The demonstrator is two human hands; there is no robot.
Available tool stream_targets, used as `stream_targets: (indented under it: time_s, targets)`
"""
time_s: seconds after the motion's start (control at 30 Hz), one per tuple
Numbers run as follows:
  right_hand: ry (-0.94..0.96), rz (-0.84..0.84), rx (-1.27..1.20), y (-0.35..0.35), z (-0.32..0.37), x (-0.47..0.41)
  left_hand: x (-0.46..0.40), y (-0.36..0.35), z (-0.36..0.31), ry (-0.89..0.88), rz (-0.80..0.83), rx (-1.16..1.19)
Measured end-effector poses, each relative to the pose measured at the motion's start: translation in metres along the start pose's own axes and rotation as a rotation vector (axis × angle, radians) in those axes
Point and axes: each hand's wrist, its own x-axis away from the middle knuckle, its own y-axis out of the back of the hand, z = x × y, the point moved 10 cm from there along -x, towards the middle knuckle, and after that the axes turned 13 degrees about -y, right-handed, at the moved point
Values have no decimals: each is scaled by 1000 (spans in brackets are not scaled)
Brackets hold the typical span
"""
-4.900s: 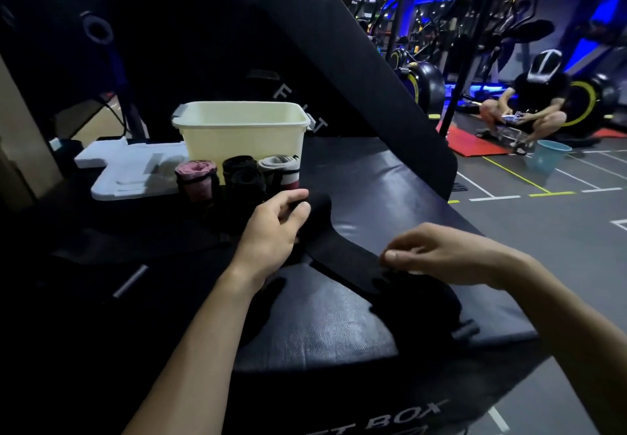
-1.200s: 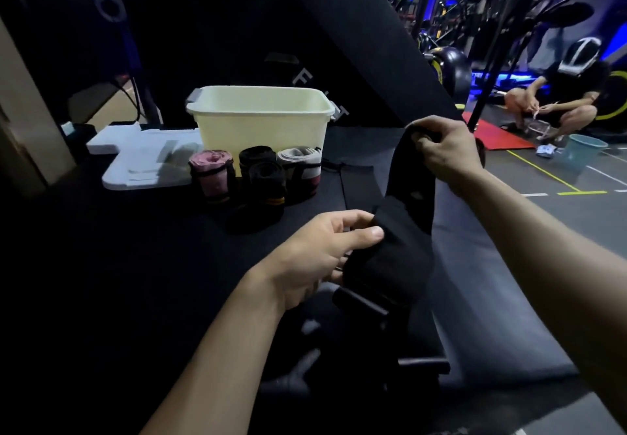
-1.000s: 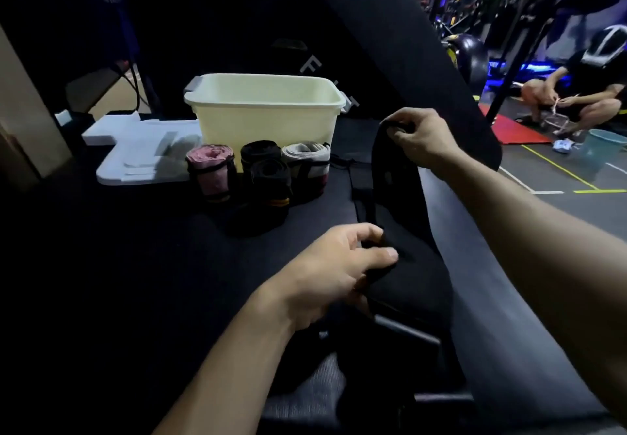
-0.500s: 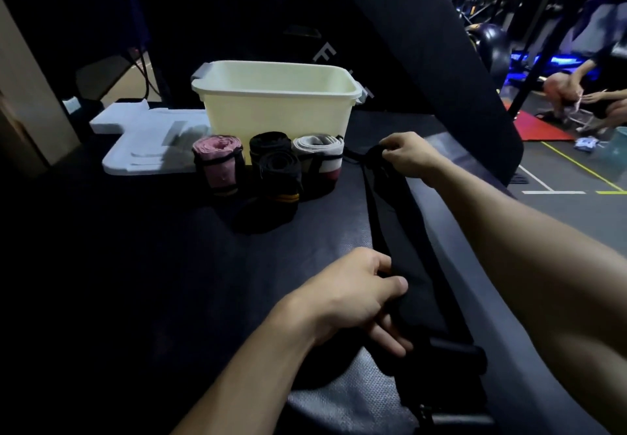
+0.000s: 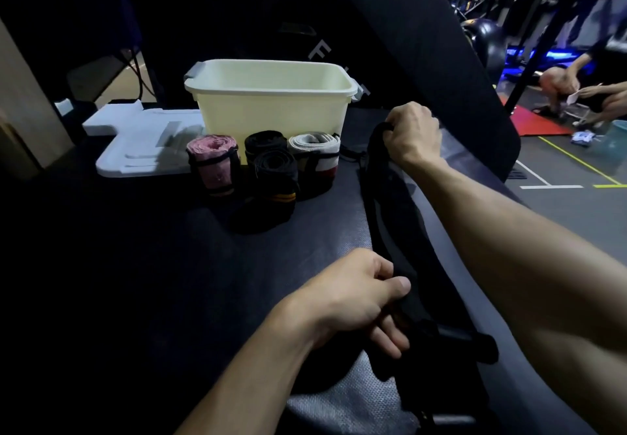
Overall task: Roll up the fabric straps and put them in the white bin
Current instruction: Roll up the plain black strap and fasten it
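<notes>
A long black fabric strap (image 5: 386,217) lies stretched out on the dark padded surface, running away from me. My right hand (image 5: 412,136) grips its far end beside the white bin (image 5: 271,109). My left hand (image 5: 353,299) pinches the strap's near part between thumb and fingers. In front of the bin stand several rolled straps: a pink one (image 5: 213,163), two black ones (image 5: 274,176) and a grey-white one (image 5: 315,159). The bin's inside is not visible.
The bin's white lid (image 5: 142,142) lies flat to the left of the bin. A slanted black pad (image 5: 441,44) rises behind it. The padded surface (image 5: 237,265) ends at the right over the gym floor, where a person (image 5: 583,88) crouches.
My right hand has carried the strap's far end from the air down and forward to the surface by the bin. The strap now lies flat and straight, with my left hand still on its near part.
</notes>
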Motion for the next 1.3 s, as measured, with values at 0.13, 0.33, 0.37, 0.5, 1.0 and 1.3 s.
stream_targets:
  time_s: [0.13, 0.33, 0.37, 0.5, 1.0, 1.3]
  targets:
    - [23, 39, -13, -12, 5, -5, -1, 0, 3, 8, 9, -22]
    - [81, 223, 8, -51, 10, -3, 0, -1, 3, -11, 26, -52]
    - [94, 274, -16, -54, 9, -1, 0, -1, 3, -20, 24, -54]
    - [245, 320, -106, -27, 13, 27, -1, -1, 0, -51, 16, -43]
    - [402, 493, -437, 95, -87, 255, 42, -4, -26, -326, -102, -209]
    - [416, 442, -481, 112, -107, 295, 63, -14, -24, -431, -138, -579]
